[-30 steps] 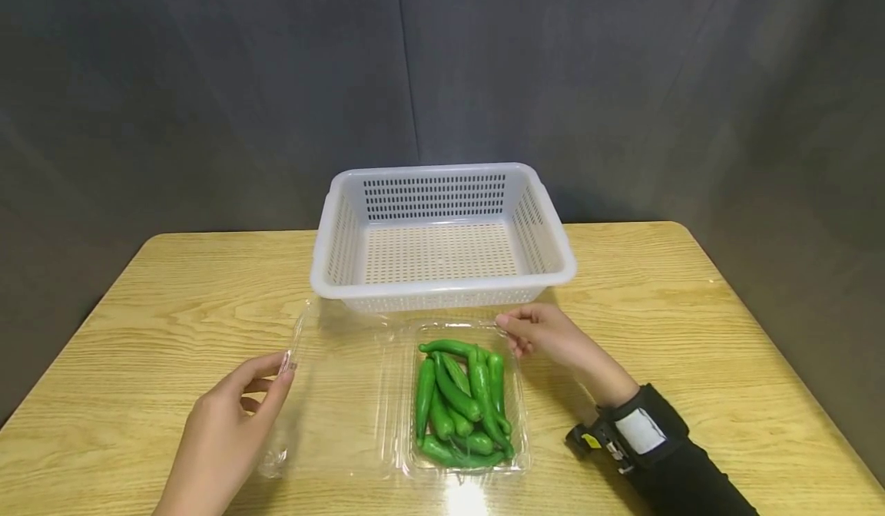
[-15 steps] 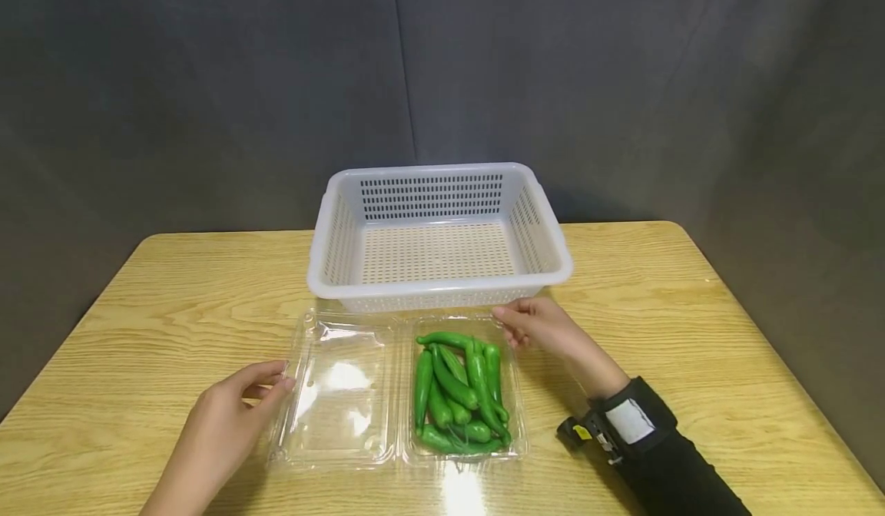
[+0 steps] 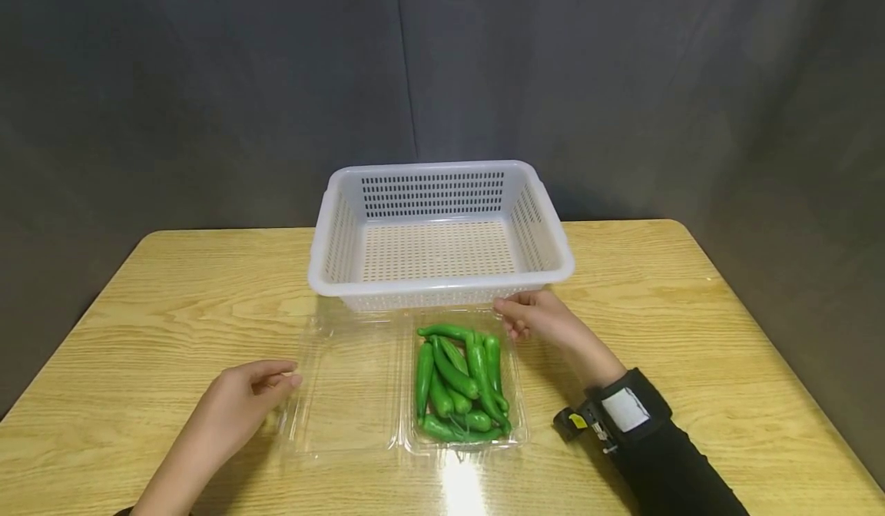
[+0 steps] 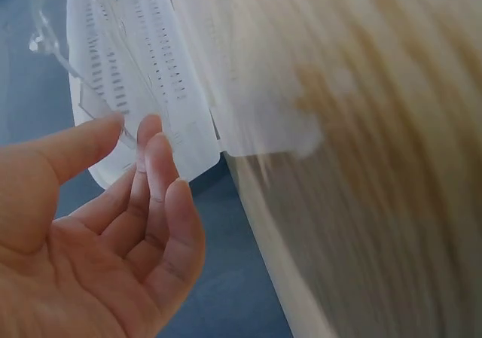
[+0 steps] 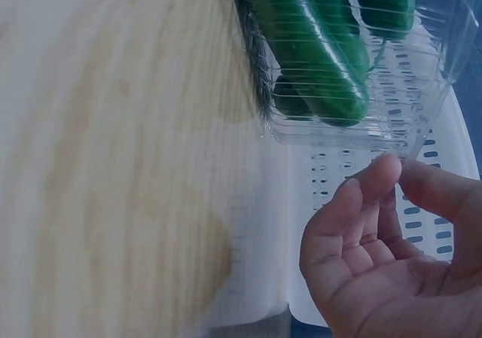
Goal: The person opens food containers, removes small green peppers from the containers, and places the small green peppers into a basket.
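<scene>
The clear plastic clamshell container [image 3: 408, 382] is lying fully opened on the light wooden table [image 3: 691, 316], hinge running front to back, with its long axis left to right across the person. Its flat transparent lid half [image 3: 346, 385] is lying to the left; the tray half on the right is holding the pile of glossy green chili peppers [image 3: 459, 385], their long axes mostly pointing away from the person.

The right hand [image 3: 535, 318] is sitting at the tray's far right corner, thumb and fingertips [image 5: 376, 178] pinching the clear rim there (the wrist view is showing the edge between them). So the right hand is the nearer one to the peppers, which are lying just to its left and slightly toward the person.

The left hand [image 3: 238, 393] is resting beside the lid's left edge, fingers loosely curved and spread, gripping nothing.

The white perforated plastic basket [image 3: 442, 282] is standing just behind the clamshell, touching or nearly so.
</scene>
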Available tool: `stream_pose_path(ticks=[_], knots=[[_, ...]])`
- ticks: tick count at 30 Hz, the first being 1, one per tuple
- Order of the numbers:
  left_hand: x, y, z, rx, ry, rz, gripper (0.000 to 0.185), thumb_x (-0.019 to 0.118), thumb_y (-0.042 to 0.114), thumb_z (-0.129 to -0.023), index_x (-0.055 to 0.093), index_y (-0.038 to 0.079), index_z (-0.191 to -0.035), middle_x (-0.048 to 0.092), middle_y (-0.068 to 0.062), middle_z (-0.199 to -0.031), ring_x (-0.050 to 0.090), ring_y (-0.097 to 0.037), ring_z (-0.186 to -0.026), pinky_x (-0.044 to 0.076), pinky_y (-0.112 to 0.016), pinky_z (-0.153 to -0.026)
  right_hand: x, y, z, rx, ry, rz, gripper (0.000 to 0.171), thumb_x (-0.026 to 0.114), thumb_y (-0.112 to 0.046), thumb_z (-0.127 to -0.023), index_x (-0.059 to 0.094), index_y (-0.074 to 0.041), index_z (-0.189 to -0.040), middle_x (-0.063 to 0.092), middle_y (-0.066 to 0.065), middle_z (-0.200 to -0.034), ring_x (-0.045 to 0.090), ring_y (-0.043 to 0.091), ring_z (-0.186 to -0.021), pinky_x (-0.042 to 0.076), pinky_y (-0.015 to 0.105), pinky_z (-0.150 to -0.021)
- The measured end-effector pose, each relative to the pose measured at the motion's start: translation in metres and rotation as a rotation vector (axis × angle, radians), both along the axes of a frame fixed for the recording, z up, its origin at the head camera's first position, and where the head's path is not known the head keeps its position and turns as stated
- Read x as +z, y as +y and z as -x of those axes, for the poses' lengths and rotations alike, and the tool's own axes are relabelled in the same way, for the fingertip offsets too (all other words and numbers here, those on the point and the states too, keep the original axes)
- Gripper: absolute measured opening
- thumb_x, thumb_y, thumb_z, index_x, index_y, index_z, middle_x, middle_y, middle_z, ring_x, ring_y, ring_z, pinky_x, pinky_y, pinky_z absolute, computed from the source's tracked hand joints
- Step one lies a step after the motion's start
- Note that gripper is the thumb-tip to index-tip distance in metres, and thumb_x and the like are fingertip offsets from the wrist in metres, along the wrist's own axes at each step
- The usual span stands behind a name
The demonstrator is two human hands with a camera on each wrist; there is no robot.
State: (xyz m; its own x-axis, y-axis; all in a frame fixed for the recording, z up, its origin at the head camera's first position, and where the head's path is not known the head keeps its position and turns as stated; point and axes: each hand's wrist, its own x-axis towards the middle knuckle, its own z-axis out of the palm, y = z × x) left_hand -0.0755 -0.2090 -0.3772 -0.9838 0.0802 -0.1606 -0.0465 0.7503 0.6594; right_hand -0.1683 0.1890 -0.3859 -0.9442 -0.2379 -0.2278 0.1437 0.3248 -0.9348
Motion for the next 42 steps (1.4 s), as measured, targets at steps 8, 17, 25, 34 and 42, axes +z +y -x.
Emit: stream_pose_path(ticks=[8, 17, 25, 34, 42], knots=[[-0.002, 0.002, 0.006, -0.018, -0.006, 0.023, 0.047, 0.061, 0.033, -0.099, 0.06, -0.001, -0.132, 0.068, -0.009, -0.109, 0.063, -0.032, -0.104, 0.053, -0.046, -0.079, 0.0, -0.001, 0.003, -0.012, -0.008, 0.033, 0.033, 0.059, -0.017, -0.099, 0.06, 0.015, -0.106, 0.058, 0.002, -0.07, 0.057, 0.008, -0.06, 0.046, 0.019, -0.057], [-0.002, 0.01, 0.012, -0.035, 0.035, 0.112, 0.04, 0.063, 0.022, -0.098, 0.062, -0.005, -0.127, 0.07, -0.011, -0.101, 0.066, -0.026, -0.09, 0.052, -0.036, -0.064, 0.002, 0.001, 0.002, -0.005, -0.023, 0.053, 0.035, 0.057, -0.018, -0.1, 0.06, 0.016, -0.109, 0.059, 0.003, -0.071, 0.057, 0.008, -0.061, 0.047, 0.02, -0.058], [-0.002, 0.015, 0.011, -0.07, 0.061, 0.183, 0.036, 0.065, 0.018, -0.095, 0.064, -0.007, -0.122, 0.07, -0.015, -0.098, 0.053, -0.014, -0.059, 0.044, -0.029, -0.049, 0.003, 0.003, 0.001, 0.032, 0.01, 0.05, 0.037, 0.053, -0.017, -0.102, 0.058, 0.017, -0.115, 0.061, 0.004, -0.074, 0.058, 0.008, -0.065, 0.048, 0.02, -0.059], [-0.004, 0.02, 0.013, -0.082, 0.091, 0.253, 0.036, 0.069, 0.017, -0.092, 0.065, -0.008, -0.118, 0.07, -0.017, -0.099, 0.047, -0.013, -0.056, 0.04, -0.029, -0.047, 0.008, 0.006, -0.007, 0.091, 0.101, 0.026, 0.035, 0.052, -0.012, -0.102, 0.057, 0.017, -0.121, 0.061, 0.006, -0.08, 0.057, 0.011, -0.07, 0.048, 0.023, -0.062], [-0.002, 0.02, 0.014, -0.076, 0.098, 0.238, 0.038, 0.072, 0.016, -0.089, 0.065, -0.008, -0.119, 0.07, -0.013, -0.095, 0.046, -0.013, -0.054, 0.039, -0.027, -0.046, 0.015, 0.011, -0.02, 0.087, 0.104, -0.031, 0.044, 0.055, -0.016, -0.101, 0.05, 0.015, -0.132, 0.067, 0.02, -0.105, 0.064, 0.019, -0.083, 0.054, 0.034, -0.076]])
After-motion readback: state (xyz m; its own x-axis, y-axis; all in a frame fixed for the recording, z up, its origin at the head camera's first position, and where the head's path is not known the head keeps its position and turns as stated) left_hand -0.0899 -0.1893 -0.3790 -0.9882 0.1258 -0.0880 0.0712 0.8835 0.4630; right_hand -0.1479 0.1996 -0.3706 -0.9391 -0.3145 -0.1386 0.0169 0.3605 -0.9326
